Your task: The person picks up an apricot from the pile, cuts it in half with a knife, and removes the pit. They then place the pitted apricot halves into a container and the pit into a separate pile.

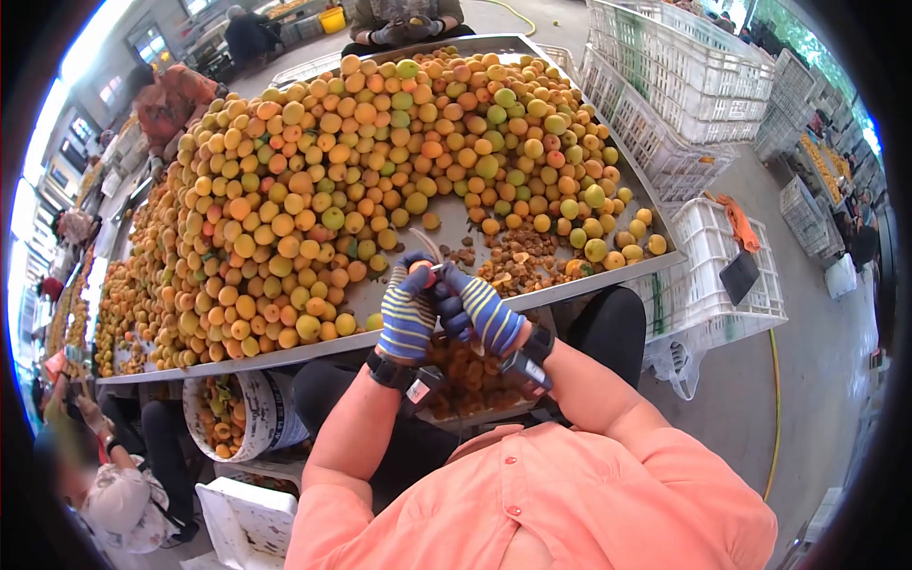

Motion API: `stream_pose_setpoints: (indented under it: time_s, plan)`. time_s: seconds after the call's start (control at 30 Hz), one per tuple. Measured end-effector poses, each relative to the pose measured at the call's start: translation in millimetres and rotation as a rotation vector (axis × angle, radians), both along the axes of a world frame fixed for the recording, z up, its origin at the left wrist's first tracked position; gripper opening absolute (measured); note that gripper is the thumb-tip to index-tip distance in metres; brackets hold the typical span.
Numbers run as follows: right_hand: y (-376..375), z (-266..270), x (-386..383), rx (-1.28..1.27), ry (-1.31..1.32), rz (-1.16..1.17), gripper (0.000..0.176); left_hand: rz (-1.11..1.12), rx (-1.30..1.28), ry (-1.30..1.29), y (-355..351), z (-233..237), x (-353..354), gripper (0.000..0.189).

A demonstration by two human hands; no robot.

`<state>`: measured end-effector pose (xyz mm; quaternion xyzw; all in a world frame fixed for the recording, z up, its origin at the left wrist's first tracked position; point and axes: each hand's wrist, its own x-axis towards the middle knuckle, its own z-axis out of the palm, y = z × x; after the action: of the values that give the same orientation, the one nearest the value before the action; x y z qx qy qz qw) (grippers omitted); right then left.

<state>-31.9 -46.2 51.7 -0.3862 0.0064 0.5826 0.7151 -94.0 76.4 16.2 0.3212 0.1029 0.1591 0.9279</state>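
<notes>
Both hands wear blue gloves with yellow and white stripes and meet at the front edge of a metal table [608,277]. My left hand [411,309] has its fingers closed around something small, mostly hidden; a thin curved pale strip or tool rises just above it. Pressed close beside it, my right hand [483,309] is also closed, its hold hidden by the fingers. A big heap of orange and green fruit [285,209] covers much of the table. Small brown pits [522,261] lie just beyond my hands. Opened fruit halves [467,380] sit in a container below them.
A white bucket [249,418] with cut fruit stands lower left, above a white bin [249,522]. White crates [679,76] are stacked at the right; another crate [731,294] carries an orange cloth [737,224]. Other people sit around the table's far and left sides.
</notes>
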Motion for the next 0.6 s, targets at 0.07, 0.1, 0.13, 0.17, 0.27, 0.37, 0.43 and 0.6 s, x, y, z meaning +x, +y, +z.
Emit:
stream_pose_setpoints:
  time_s: [0.07, 0.1, 0.13, 0.17, 0.27, 0.37, 0.43, 0.6]
  plan:
    - [0, -16, 4, 0.119, -0.021, -0.015, 0.038, 0.031, -0.162, 0.022, 11, -11, 3, 0.024]
    - [1, -9, 0, 0.043, -0.188, -0.074, 0.038, 0.051, -0.248, 0.034, 14, -15, 4, 0.023]
    - [1, -2, -4, 0.023, -0.271, -0.088, 0.038, 0.059, -0.264, 0.022, 19, -19, 6, 0.022]
    - [1, 6, -6, 0.005, -0.352, -0.105, 0.038, 0.040, -0.294, 0.022, 21, -24, 3, 0.023]
    - [0, 4, -5, -0.068, -0.461, -0.138, 0.037, -0.010, -0.385, 0.030, 19, -14, 0, 0.026]
    - [-5, -10, -2, -0.167, -0.681, -0.111, 0.036, 0.015, -0.183, 0.001, 15, -17, -1, 0.027]
    - [-10, -6, -7, -0.181, -0.796, -0.072, 0.035, -0.003, -0.198, -0.045, 13, -8, -1, 0.032]
    - [-14, -26, -12, -0.261, -1.063, -0.137, 0.037, -0.070, -0.076, -0.087, 15, -6, 4, 0.039]
